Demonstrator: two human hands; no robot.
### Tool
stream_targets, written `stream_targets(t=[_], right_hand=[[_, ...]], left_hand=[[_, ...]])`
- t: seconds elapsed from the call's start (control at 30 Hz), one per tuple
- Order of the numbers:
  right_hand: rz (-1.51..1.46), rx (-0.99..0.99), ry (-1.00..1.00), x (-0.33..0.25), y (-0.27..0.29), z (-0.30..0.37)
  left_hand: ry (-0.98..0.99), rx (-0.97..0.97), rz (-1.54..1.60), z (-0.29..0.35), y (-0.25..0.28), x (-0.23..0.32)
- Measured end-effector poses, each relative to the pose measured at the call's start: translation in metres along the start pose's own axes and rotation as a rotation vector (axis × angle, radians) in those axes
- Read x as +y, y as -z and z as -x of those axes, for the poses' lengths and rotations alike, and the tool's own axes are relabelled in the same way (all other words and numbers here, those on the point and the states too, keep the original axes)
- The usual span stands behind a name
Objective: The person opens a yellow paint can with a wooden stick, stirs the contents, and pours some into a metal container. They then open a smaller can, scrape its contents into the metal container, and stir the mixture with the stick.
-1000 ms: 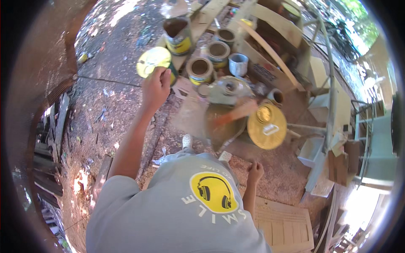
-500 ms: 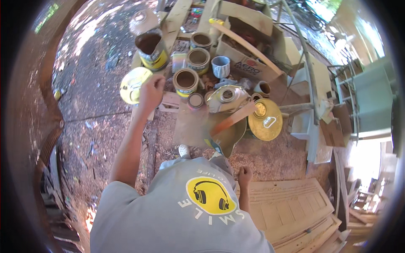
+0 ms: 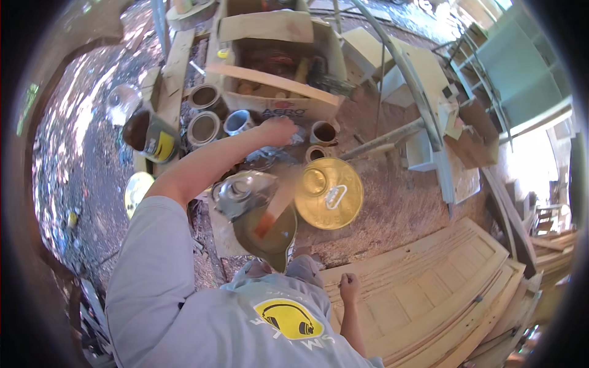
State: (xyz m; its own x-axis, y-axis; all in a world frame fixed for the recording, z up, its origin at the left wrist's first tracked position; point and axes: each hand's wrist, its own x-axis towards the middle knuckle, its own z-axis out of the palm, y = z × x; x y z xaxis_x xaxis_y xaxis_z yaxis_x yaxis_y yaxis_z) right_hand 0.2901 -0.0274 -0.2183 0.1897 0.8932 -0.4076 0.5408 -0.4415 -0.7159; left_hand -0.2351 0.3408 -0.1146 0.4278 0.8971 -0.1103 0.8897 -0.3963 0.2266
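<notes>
My left arm reaches across the cans, and my left hand (image 3: 279, 131) is at a crumpled grey-blue piece of plastic or cloth (image 3: 297, 136) in front of the cardboard box. Its fingertips are blurred and partly hidden, so any grip cannot be made out. Beside that hand stands a blue-grey cup (image 3: 238, 122). My right hand (image 3: 350, 286) hangs low over a wooden panelled door, fingers curled closed, with nothing visible in them. Below the left forearm are a metal can with a spout (image 3: 244, 187), an open container (image 3: 264, 236) with a paint-stained wooden stick (image 3: 276, 211) across it, and a gold-topped can (image 3: 331, 196).
Open cans (image 3: 204, 127) and a tall yellow-labelled can (image 3: 150, 138) stand left of the cup. A cardboard box (image 3: 270, 104) carries a wooden strip. To the right are a small brown cup (image 3: 323, 133), a metal frame (image 3: 399, 67) and stacked wooden doors (image 3: 423, 288).
My left hand has swung from beside the yellow lid at the left over to the crumpled material before the box. The view has shifted right; my right hand stays low and closed.
</notes>
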Motion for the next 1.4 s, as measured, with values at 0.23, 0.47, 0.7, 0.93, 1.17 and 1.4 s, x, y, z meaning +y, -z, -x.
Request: stream_targets(t=[0.23, 0.47, 0.7, 0.93, 1.17, 1.4], right_hand=[[-0.085, 0.066, -0.267, 0.015, 0.013, 0.024], [-0.031, 0.048, -0.287, -0.001, 0.012, 0.002], [0.015, -0.045, -0.243, -0.003, 0.004, -0.019], [-0.131, -0.017, -0.249, 0.023, 0.000, -0.026], [-0.029, -0.111, -0.164, -0.009, -0.015, -0.050], [0.030, -0.077, 0.028, -0.003, -0.031, -0.090]], left_hand=[[-0.103, -0.197, -0.312, -0.050, -0.014, 0.018], [-0.254, -0.183, -0.460, -0.060, -0.025, 0.012], [-0.096, -0.212, -0.153, -0.056, -0.014, 0.007], [-0.057, -0.317, 0.749, -0.007, 0.104, -0.005], [-0.091, -0.216, 1.553, 0.043, 0.164, 0.021], [-0.132, -0.226, 0.685, 0.039, 0.214, 0.139]])
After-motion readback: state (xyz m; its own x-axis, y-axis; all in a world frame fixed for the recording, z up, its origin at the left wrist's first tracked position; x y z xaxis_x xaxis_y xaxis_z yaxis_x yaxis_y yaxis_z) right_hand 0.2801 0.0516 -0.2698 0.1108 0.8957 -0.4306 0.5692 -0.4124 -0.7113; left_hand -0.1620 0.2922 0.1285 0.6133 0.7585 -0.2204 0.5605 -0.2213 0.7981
